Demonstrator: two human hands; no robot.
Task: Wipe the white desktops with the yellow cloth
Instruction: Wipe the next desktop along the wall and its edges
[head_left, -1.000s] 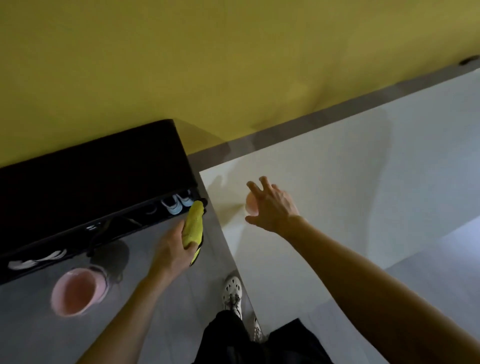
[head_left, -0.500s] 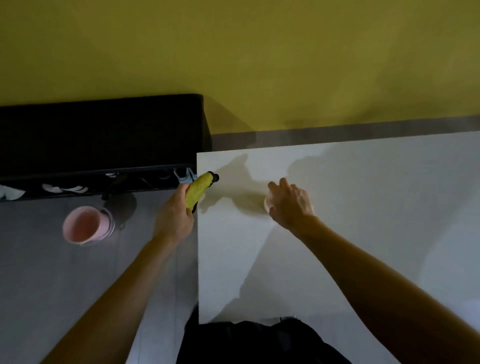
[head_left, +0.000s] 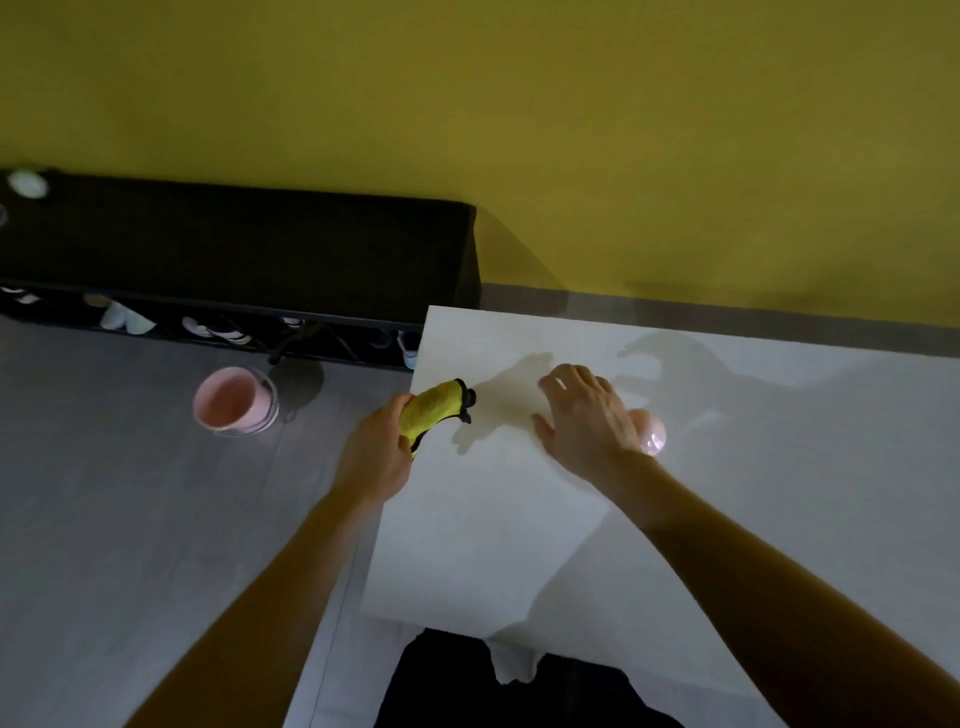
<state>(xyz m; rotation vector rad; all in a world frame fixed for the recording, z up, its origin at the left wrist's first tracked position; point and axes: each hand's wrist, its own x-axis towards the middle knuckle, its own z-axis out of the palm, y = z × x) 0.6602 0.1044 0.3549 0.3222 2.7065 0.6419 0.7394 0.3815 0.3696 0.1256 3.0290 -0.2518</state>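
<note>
The white desktop (head_left: 519, 519) fills the lower right, its left corner near the centre. My left hand (head_left: 376, 452) grips the bunched yellow cloth (head_left: 434, 410), which has a dark trim, right at the desktop's left edge. The cloth's free end pokes out over the white surface. My right hand (head_left: 587, 415) hovers low over the desktop to the right of the cloth, palm down, fingers spread and fairly straight. A small pink round thing (head_left: 652, 434) shows at that hand's right edge; whether the hand touches it I cannot tell.
A pink bucket (head_left: 234, 400) stands on the grey floor (head_left: 130, 519) left of the desk. Behind it runs a low black shoe rack (head_left: 234, 244) with several shoes, against the yellow wall (head_left: 519, 130). My dark clothing (head_left: 467, 686) shows at the desk's near edge.
The view has swung down and right, so more desktop shows. My left hand has brought the cloth from over the floor to the desk's left edge. My right hand has lowered toward the surface.
</note>
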